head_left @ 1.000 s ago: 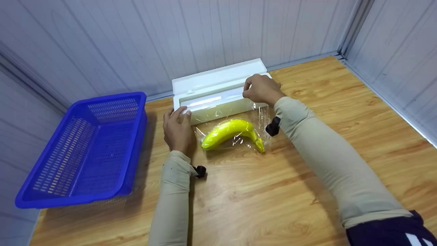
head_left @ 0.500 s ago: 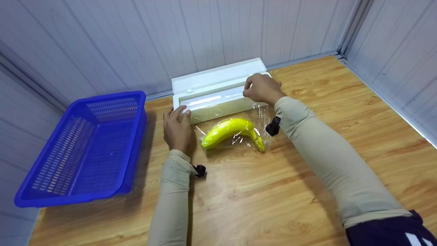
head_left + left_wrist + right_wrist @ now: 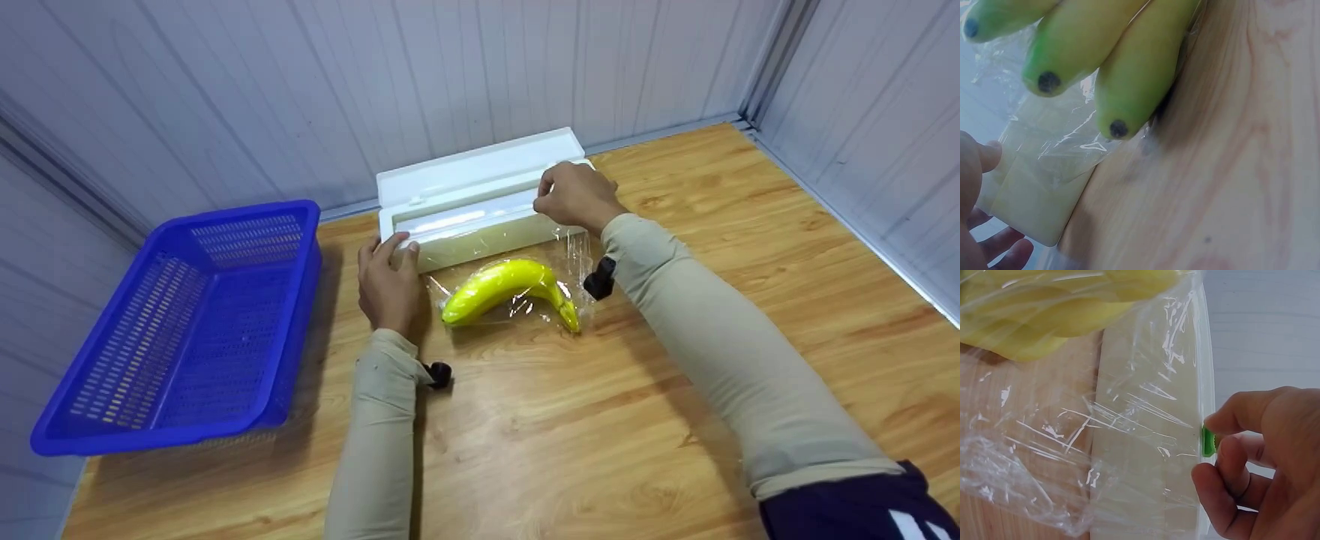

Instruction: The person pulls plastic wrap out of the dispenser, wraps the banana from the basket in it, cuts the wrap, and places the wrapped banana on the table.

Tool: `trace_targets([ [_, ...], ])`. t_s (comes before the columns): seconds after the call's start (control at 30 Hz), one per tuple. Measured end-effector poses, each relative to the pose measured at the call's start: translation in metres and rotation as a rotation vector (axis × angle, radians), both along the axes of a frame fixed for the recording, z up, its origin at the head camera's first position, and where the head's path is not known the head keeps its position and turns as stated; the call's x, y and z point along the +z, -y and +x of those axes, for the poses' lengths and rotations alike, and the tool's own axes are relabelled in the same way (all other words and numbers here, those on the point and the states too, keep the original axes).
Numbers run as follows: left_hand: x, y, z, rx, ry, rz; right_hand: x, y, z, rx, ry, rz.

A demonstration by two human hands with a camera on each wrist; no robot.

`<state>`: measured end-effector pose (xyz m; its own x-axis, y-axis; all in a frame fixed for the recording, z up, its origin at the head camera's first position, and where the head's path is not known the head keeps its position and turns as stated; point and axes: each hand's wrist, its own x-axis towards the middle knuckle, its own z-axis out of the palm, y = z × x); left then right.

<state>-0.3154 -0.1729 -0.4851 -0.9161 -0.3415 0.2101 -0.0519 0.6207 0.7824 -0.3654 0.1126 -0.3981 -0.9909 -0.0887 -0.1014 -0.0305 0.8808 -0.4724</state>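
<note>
A white cling film dispenser point(image 3: 480, 244) lies against the back wall with its lid point(image 3: 480, 169) raised. My left hand point(image 3: 388, 289) grips its left end, thumb on the front; in the left wrist view the fingers curl past the corner. At the front edge, toward the right end, my right hand point(image 3: 577, 196) pinches a small green slide cutter point(image 3: 1208, 440), seen in the right wrist view. Clear cling film point(image 3: 1145, 413) runs from this edge down over a bunch of yellow bananas point(image 3: 504, 285) on the table. Their greenish tips point(image 3: 1123, 107) show in the left wrist view.
A blue perforated plastic basket point(image 3: 281, 360) stands at the left of the wooden table point(image 3: 555, 435). White panel walls point(image 3: 480, 75) close off the back and the sides. Black wrist cameras point(image 3: 439, 374) sit at both cuffs, the right one close to the film.
</note>
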Motion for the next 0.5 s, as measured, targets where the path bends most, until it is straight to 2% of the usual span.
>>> trace_targets([
  [0.5, -0.0002, -0.001, 0.0006, 0.009, 0.0, -0.005, -0.0022, -0.0006, 0.0013, -0.019, -0.026, -0.01],
])
